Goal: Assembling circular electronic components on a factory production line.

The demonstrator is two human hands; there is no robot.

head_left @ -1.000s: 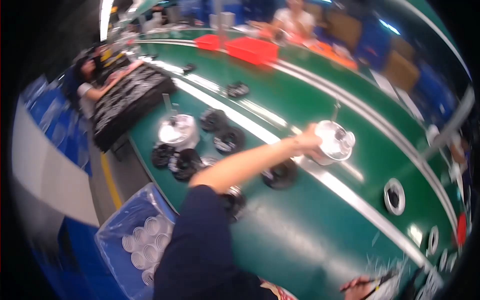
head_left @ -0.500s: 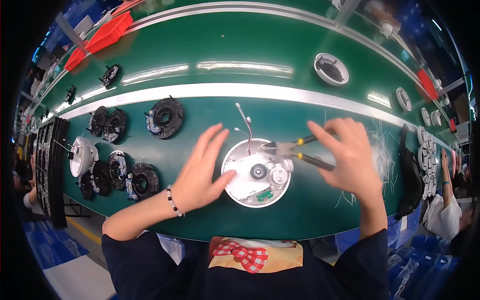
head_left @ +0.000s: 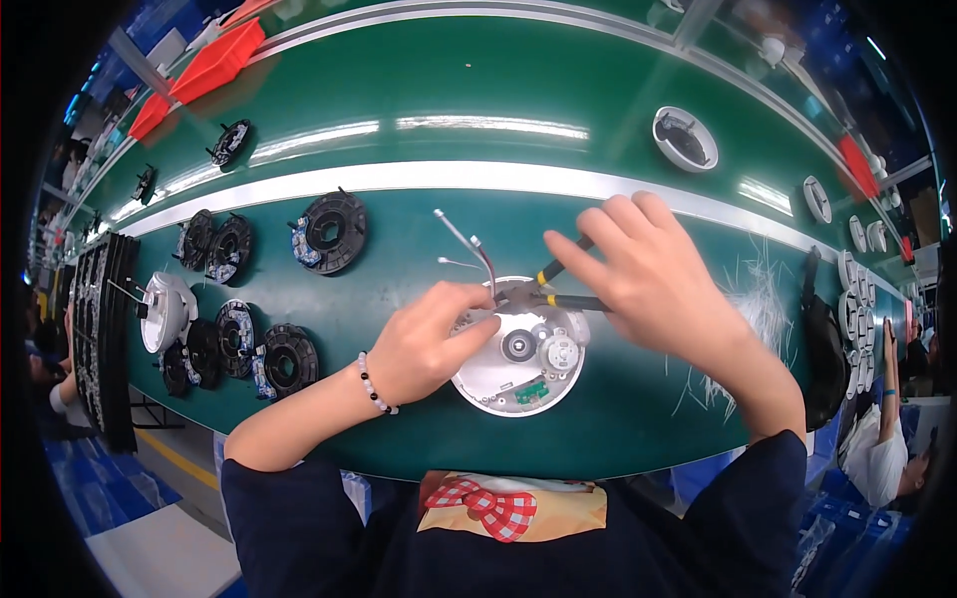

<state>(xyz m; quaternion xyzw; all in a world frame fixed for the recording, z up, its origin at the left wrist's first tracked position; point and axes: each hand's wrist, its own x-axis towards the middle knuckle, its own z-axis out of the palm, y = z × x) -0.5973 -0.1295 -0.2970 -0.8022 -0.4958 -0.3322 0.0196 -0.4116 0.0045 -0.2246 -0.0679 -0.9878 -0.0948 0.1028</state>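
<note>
Green conveyor belt (head_left: 419, 239) runs left to right. Near its front edge lies a round white plastic housing (head_left: 518, 349), steadied by the left hand (head_left: 429, 344) pinching its grey wires (head_left: 478, 254) upright, so the right hand (head_left: 648, 274), clenched on yellow-black pliers (head_left: 563, 284), reaches them. Black round discs (head_left: 329, 229) wait left.

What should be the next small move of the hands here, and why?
Probably close the cutters on the wire. The right hand holds their tips at the rim of the white disc, where the wires rise, and the left hand pinches there to steady them.
</note>
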